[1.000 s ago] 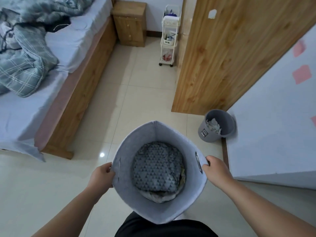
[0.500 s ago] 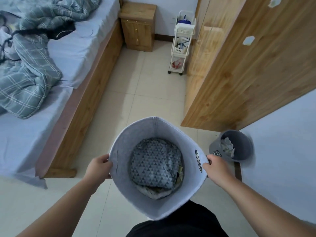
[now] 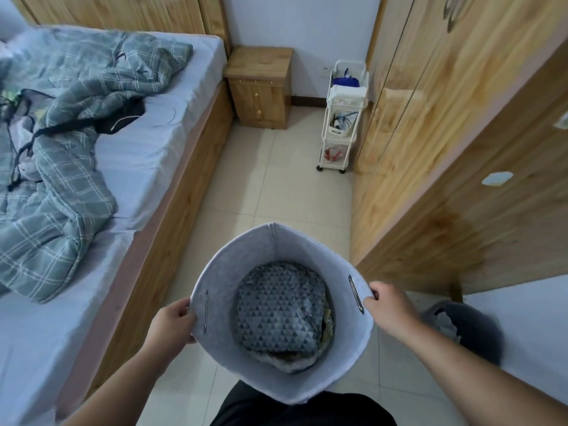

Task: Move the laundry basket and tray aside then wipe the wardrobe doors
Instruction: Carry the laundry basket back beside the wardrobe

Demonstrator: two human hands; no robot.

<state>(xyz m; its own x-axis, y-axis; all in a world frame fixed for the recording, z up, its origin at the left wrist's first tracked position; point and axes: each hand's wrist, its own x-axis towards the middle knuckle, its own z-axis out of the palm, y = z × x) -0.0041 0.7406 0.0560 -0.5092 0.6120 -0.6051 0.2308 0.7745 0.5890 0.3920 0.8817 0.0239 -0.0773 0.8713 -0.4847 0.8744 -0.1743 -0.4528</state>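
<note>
A grey felt laundry basket (image 3: 270,250) hangs in front of me above the tiled floor, with a triangle-patterned cloth (image 3: 279,305) inside. My left hand (image 3: 170,325) grips its left rim by the handle slot. My right hand (image 3: 388,305) grips the right rim by the other slot. The wooden wardrobe doors (image 3: 455,167) run along the right side, with a pale sticker on the nearest door. A white three-tier wheeled tray cart (image 3: 341,118) stands against the wardrobe at the far end of the aisle.
A bed (image 3: 144,149) with a crumpled plaid quilt fills the left side. A wooden nightstand (image 3: 259,87) sits at the far wall. A small grey bin (image 3: 464,327) with paper stands on the floor by my right forearm. A tiled aisle runs between bed and wardrobe.
The view has tilted up and come forward along the aisle, so the headboard and more of the wardrobe show. The basket stays held in both hands; the grey bin has slid lower right.
</note>
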